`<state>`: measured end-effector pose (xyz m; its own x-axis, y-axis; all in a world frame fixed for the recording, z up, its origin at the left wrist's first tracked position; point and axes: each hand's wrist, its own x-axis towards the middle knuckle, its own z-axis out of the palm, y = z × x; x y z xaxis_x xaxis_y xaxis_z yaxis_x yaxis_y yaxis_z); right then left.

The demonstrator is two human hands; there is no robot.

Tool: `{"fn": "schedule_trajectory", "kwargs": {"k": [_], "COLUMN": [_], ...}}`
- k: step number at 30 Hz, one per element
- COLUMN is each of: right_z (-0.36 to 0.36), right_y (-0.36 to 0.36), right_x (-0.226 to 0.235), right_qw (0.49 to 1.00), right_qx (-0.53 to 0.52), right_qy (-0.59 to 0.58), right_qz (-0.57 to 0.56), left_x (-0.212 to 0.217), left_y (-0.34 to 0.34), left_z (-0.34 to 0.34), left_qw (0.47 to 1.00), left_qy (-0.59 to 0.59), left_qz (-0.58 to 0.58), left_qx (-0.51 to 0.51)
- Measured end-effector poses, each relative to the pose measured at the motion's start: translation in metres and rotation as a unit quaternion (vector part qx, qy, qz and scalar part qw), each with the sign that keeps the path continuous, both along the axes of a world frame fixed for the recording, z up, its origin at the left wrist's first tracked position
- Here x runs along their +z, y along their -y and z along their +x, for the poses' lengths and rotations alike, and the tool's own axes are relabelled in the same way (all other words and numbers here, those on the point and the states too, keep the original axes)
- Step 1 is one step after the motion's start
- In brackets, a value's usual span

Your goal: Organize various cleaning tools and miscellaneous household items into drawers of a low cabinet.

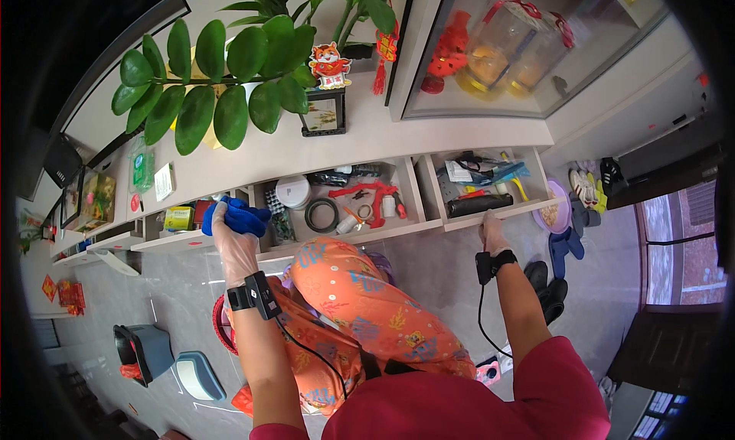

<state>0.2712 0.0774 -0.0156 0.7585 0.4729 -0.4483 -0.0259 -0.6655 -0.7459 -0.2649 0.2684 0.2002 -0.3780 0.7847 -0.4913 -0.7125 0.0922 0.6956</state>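
My left hand point(230, 237), in a thin clear glove, is closed around a bunched blue cloth point(243, 219). It holds the cloth over the front edge of an open drawer that has a yellow-green box point(179, 219) in it. My right hand point(494, 235), gloved the same way, has its fingers together at the front of the right-hand drawer point(528, 208). That drawer stands pulled out, with a black pouch point(479, 204), a blue packet and cables inside. Between my hands, the middle drawer point(416, 197) is open too. It holds a roll of black tape point(321, 216), a white round tub point(292, 191) and red straps.
A leafy potted plant point(230, 80) and a small framed picture point(324, 112) stand on the cabinet top. Shoes point(546, 291) and a pink basin point(553, 210) are on the floor at right. A grey bin point(145, 351) stands at lower left, beside its lid point(200, 377).
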Motion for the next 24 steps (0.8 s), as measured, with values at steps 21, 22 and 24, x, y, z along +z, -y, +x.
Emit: {"fn": "schedule_trajectory", "kwargs": {"k": [21,22,24], "right_z": [-0.187,-0.186,-0.189], "right_y": [-0.057,-0.057,-0.053], "right_x": [0.083,0.081,0.083], "right_qw": [0.92,0.919,0.924], "right_qx": [0.107,0.118,0.127], "right_qy": [-0.374,-0.375,-0.357], "right_qz": [0.041,0.041,0.052], "left_x": [-0.008,-0.008,-0.011], "left_y": [-0.002,-0.002,-0.003], "left_z": [-0.011,-0.011,-0.012], "left_qw": [1.0,1.0,1.0], "left_qy": [0.002,0.004,0.012], "left_qz": [0.012,0.028,0.006], "left_qx": [-0.004,0.0,0.003]}}
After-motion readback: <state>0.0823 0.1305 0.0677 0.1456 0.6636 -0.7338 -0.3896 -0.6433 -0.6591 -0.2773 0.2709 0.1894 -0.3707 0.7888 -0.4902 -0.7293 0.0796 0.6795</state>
